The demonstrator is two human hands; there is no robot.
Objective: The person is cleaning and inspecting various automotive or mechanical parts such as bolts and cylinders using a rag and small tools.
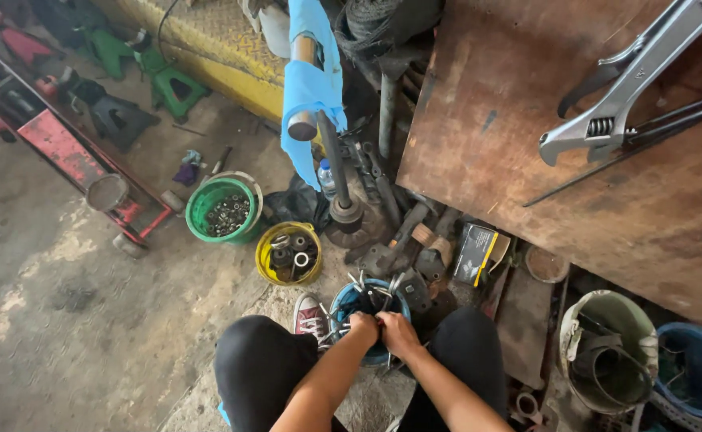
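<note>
Left hand [365,326] and right hand [397,331] closed on metal tools in blue bucket [349,302] | we judge them heavy, stiff, oily-slick | grip the shanks, clear of ends.

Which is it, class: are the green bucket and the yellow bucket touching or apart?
Apart. The head view shows bare floor between the green bucket and the yellow bucket.

left hand [364,326] | right hand [399,332] | together over blue bucket [349,302] of tools
</note>
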